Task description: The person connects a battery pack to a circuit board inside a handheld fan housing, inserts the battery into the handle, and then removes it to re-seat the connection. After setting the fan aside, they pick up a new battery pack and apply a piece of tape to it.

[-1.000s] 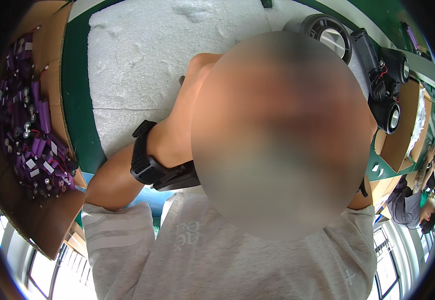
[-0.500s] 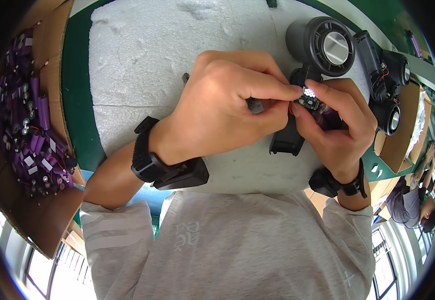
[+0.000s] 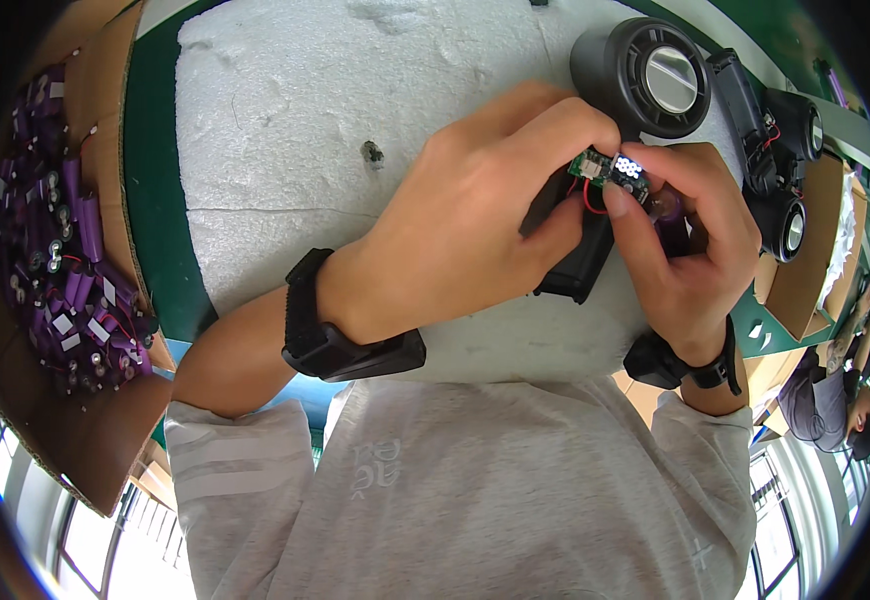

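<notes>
My right hand (image 3: 695, 240) pinches a small green-and-black circuit board (image 3: 605, 176) between thumb and index finger. A cluster of white dots shows at its right end. My left hand (image 3: 495, 200) curls round the board's left end, index fingertip against its upper edge and thumb just below, by a thin red wire (image 3: 592, 200). Under the right fingers a purple battery cell (image 3: 671, 222) partly shows. Below both hands lies a black plastic handle-like housing (image 3: 580, 270), partly covered, beside a round black fan head (image 3: 640, 78) with a silver centre. The left hand's other fingers are hidden.
White foam pad (image 3: 285, 130) lies on the green table. At left stands a cardboard box (image 3: 105, 130) of wired purple battery cells (image 3: 70, 270). More black fan units (image 3: 785, 135) lie at right, by another carton (image 3: 805, 270). A person (image 3: 825, 400) sits farther right.
My left thumb has dropped away from the index finger, and more of the board and red wire now shows. The board has turned flatter. The view has shifted slightly.
</notes>
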A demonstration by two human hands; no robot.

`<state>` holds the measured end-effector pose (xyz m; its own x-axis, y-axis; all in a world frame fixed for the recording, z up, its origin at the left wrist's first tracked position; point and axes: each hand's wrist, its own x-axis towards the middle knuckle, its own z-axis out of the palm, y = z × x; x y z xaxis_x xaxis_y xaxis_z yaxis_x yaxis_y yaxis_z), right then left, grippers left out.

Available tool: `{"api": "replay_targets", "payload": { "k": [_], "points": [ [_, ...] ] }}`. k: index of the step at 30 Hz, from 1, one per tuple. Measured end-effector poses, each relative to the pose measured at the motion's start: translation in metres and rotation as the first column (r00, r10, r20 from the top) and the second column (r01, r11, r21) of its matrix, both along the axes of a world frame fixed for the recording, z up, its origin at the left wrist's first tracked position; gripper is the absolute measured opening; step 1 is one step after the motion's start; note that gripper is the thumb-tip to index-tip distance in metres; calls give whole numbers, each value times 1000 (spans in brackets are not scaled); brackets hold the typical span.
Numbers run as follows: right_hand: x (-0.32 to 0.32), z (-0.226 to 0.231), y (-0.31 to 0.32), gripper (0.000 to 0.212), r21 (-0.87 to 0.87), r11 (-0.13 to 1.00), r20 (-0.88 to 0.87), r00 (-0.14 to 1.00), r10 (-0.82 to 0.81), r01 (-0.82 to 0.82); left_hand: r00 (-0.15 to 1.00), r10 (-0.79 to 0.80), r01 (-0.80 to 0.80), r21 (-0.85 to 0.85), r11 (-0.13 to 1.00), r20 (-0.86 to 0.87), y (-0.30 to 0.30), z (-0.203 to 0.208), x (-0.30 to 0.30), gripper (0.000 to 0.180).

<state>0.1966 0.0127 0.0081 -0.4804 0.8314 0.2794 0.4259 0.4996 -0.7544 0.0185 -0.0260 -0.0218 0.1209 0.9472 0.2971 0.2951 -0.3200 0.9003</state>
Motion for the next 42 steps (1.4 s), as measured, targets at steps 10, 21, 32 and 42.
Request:
{"api": "replay_targets", "payload": {
  "k": [10, 21, 32, 42],
  "points": [
    [10, 1, 1, 27, -51, 998, 79, 996, 36, -32, 999, -46, 47, -102, 994, 11, -1, 3, -3, 41],
    [10, 0, 4, 29, 120, 984, 143, 983, 113, -130, 998, -52, 48, -157, 986, -27, 1, 5, -3, 40],
    [4, 0, 2, 27, 177, 982, 176, 984, 31, -62, 994, 29, -46, -162, 986, -106, 2, 6, 3, 36],
    [4, 2, -2, 24, 171, 984, 201, 979, 22, -57, 1000, -28, 30, -165, 986, 9, 3, 4, -2, 37]
  ]
}}
